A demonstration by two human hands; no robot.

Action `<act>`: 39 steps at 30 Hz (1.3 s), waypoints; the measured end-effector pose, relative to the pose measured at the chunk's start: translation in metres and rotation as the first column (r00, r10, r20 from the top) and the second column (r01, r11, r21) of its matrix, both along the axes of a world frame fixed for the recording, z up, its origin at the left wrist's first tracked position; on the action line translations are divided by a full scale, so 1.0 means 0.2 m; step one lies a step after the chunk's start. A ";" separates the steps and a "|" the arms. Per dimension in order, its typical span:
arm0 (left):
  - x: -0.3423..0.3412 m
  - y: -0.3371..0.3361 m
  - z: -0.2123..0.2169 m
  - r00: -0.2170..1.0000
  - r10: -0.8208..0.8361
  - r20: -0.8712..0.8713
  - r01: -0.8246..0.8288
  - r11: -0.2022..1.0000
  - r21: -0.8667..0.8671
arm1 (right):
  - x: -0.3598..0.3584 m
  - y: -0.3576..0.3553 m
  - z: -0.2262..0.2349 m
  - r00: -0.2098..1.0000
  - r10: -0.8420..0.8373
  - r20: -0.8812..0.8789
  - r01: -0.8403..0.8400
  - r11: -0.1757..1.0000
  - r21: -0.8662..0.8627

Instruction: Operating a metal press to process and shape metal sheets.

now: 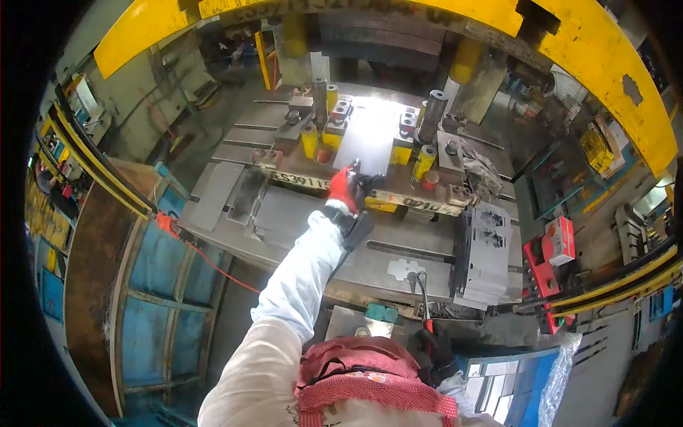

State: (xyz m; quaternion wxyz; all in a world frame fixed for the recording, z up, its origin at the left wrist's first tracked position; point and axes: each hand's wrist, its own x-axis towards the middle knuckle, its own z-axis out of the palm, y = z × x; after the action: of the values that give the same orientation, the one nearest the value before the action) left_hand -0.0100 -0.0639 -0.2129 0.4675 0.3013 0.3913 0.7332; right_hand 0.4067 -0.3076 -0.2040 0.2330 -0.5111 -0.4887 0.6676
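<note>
My left hand (348,186), in a red and black glove, reaches forward to the near edge of a bright flat metal sheet (364,142). Its fingers look closed on that edge, though they are partly hidden. The sheet lies between the two sides of a press die (299,179). Close to my body, at lower right, my dark-gloved right hand (434,352) is closed around a rod-shaped tool (425,302) with a red grip. The tool's dark tip stands beside a small cut-out metal piece (400,268) on the press bed.
Dark guide posts (432,114) and yellow cylinders (425,162) flank the sheet. Stacked metal parts (487,249) stand at right, more flat sheets (284,213) at left. A yellow press beam (605,64) arches overhead. A red and white box (560,240) is at far right.
</note>
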 end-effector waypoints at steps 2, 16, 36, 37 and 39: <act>0.09 0.16 -0.01 0.970 -0.038 0.238 0.036 0.999 0.013 | 0.04 0.01 -0.08 0.996 -0.085 -0.024 0.084 0.995 -0.046; 0.25 0.20 0.36 0.860 -0.143 0.490 0.151 0.988 0.023 | 0.18 -0.13 -0.18 0.967 -0.253 -0.039 0.253 0.967 0.013; 0.18 0.21 0.31 0.985 0.006 -0.174 0.001 0.999 0.037 | 0.28 -0.26 -0.28 0.959 -0.283 -0.028 0.281 0.957 -0.072; 0.18 0.21 0.31 0.999 -0.011 -0.051 0.013 0.999 0.036 | 0.29 -0.27 -0.30 0.959 -0.283 -0.025 0.281 0.957 -0.071; 0.31 0.17 0.44 0.870 -0.075 0.487 0.070 0.997 0.029 | 0.29 -0.28 -0.29 0.952 -0.306 -0.014 0.305 0.950 -0.071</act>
State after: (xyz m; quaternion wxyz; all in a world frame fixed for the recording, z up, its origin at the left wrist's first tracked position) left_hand 0.0513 -0.0306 -0.1243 0.5766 0.1238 0.2457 0.7693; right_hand 0.4646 -0.3633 -0.2626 0.3220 -0.5799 -0.3780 0.6459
